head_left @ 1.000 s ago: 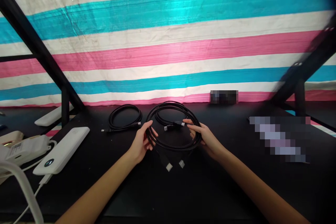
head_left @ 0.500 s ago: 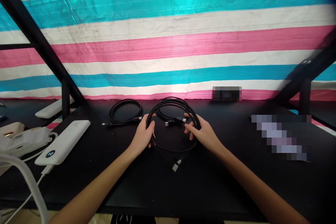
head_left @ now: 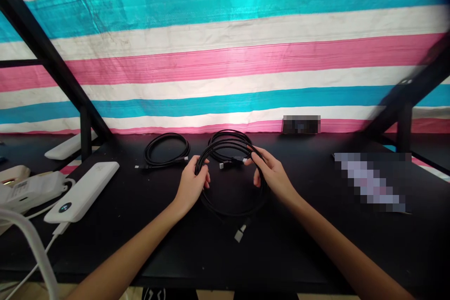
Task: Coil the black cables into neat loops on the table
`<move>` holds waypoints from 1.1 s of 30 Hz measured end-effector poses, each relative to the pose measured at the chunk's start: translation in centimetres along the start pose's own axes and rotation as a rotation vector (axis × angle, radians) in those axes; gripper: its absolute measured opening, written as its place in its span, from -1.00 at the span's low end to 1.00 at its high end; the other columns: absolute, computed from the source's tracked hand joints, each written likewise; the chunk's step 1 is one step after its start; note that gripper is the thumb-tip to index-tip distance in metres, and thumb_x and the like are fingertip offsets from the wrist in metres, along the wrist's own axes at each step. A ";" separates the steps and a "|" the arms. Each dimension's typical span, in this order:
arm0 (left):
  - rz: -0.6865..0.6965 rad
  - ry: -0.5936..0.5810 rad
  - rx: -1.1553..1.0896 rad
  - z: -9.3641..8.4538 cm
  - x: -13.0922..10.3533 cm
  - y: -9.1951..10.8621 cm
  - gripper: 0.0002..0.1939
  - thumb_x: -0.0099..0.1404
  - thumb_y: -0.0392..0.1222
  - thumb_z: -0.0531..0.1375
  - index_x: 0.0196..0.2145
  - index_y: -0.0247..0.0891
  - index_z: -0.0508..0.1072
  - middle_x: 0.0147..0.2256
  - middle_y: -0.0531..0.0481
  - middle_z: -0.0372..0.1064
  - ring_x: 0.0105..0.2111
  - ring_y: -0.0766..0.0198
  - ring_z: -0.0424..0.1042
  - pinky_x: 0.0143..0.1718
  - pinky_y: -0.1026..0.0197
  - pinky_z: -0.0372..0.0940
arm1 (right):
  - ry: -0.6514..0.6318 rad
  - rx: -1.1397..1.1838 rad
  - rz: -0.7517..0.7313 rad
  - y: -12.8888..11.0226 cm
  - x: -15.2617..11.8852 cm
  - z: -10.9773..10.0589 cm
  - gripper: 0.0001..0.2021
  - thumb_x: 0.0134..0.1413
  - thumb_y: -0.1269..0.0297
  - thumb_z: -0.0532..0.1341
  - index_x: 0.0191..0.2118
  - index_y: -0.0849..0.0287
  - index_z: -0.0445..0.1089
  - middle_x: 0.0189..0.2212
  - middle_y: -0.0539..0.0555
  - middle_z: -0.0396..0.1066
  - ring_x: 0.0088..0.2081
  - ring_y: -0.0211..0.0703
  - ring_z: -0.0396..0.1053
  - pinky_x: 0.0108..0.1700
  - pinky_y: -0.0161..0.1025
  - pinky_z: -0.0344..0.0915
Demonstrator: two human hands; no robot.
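Coil of black cable (head_left: 232, 214) in our hands stood at the centre of the clock face we used, twelve pointing to the far edge. At six o'clock the near edge of the desk (head_left: 197, 253) crossed below, with a wide strip of dark top before it. At twelve the desk ran up to a striped sheet (head_left: 225, 58); black frame posts (head_left: 86, 133) slanted up at ten and two. The widest room for moving lay toward four and eight.

A second coil (head_left: 167, 166) rested near ten, and a third (head_left: 230, 159) just behind ours at twelve, partly covered by it. At nine, well apart, we saw a white power bank (head_left: 82, 192) with a plugged-in lead, and a curved white tube (head_left: 39, 253) at eight. A pixelated dark block (head_left: 300, 124) stood at two; a pixelated flat item (head_left: 372, 183) lay at three.

Our left hand (head_left: 193, 180) gripped the ring at nine, and our right hand (head_left: 272, 173) gripped it at three. The loops looked round, their upper strands fanned apart, the lower ones dim. A grey plug (head_left: 240, 233) hung at six. We could not tell whether the ring touched the desk.
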State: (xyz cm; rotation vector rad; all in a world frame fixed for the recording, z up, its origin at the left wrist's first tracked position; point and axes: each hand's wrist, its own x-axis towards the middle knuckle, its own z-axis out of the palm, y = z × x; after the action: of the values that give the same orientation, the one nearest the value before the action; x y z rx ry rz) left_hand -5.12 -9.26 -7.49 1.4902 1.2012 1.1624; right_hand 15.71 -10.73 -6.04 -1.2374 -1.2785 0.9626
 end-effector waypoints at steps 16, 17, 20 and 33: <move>0.001 -0.108 -0.104 0.2 0.0 0.4 -0.52 0.24 0.08 0.03 -0.01 -0.28 0.30 -0.69 0.17 0.21 -0.77 0.42 0.21 -0.73 0.39 0.08 | 0.046 -0.057 -0.017 0.3 0.1 -0.3 -0.52 0.06 0.06 0.09 0.08 0.18 0.28 -0.22 0.13 0.45 -0.77 -0.48 0.16 -0.74 -0.41 0.16; 0.001 -0.109 -0.097 0.2 0.0 0.4 -0.51 0.24 0.08 0.04 0.01 -0.28 0.29 -0.69 0.17 0.21 -0.77 0.42 0.21 -0.73 0.40 0.07 | 0.047 -0.063 -0.020 0.3 0.1 -0.3 -0.52 0.06 0.07 0.10 0.07 0.17 0.29 -0.20 0.13 0.44 -0.77 -0.48 0.17 -0.74 -0.41 0.17; -0.015 -0.103 -0.097 0.2 -0.1 0.5 -0.47 0.22 0.10 0.05 0.03 -0.28 0.28 -0.70 0.17 0.22 -0.78 0.41 0.21 -0.76 0.41 0.02 | 0.045 -0.065 -0.022 0.4 0.1 -0.3 -0.54 0.03 0.10 0.14 0.04 0.16 0.31 -0.16 0.12 0.43 -0.77 -0.49 0.18 -0.74 -0.41 0.18; -0.011 -0.008 0.066 -0.2 0.1 1.2 -0.63 0.17 0.06 0.12 -0.32 -0.31 0.54 -0.76 0.11 0.23 -0.79 0.45 0.09 -0.74 0.38 -0.03 | 0.077 -0.116 -0.018 0.5 0.2 -0.8 -0.62 -0.08 0.19 0.24 -0.10 0.21 0.45 -0.64 -0.02 0.39 -0.71 -0.34 0.24 -0.66 -0.37 0.21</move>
State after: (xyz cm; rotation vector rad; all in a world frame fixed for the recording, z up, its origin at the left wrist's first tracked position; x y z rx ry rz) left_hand -5.11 -9.30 -6.28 1.5345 1.2512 1.1178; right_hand 16.56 -10.58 -6.40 -1.3369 -1.2978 0.8301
